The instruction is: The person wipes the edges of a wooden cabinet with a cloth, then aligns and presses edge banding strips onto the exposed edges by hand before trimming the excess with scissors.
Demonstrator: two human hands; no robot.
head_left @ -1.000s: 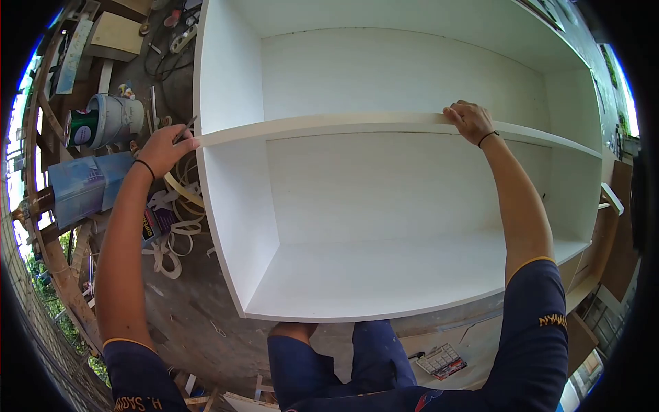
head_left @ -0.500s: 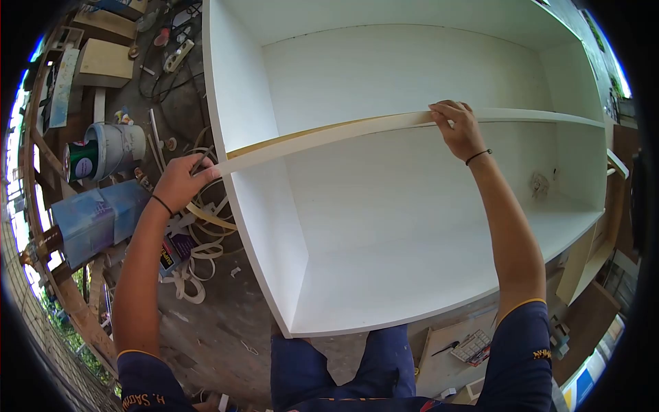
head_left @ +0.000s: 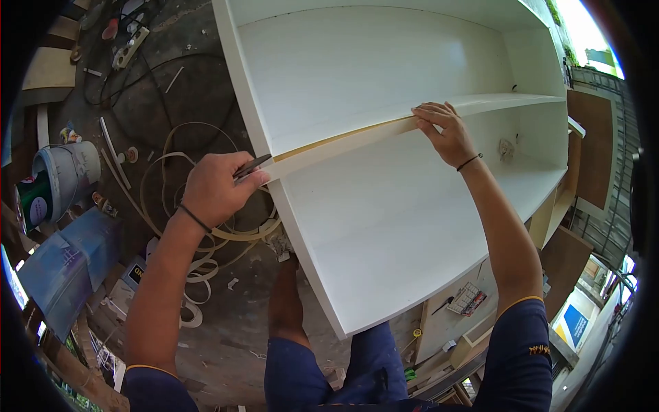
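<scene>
A white edging strip [head_left: 347, 145] runs along the front edge of the middle shelf in a white cabinet [head_left: 384, 62]. A yellowish line shows along its upper side near the left end. At the cabinet's left side panel, my left hand [head_left: 221, 185] is closed around a dark flat blade-like tool [head_left: 252, 165], its thumb at the strip's left end. Farther right, my right hand [head_left: 445, 136] grips the strip against the shelf edge, fingers on top and thumb below.
Coiled strips [head_left: 199, 271] lie on the floor left of the cabinet. Beyond them stand a white bucket [head_left: 72, 172], a green can [head_left: 33, 202] and a blue plastic-wrapped object [head_left: 68, 250]. A power strip [head_left: 130, 48] with cables lies farther back. A crumpled clump [head_left: 506, 149] sits inside the lower compartment.
My view and body have shifted left along the cabinet. My left hand has come closer to the panel edge, and the dark tool now points toward the strip's end. My right hand stays on the strip.
</scene>
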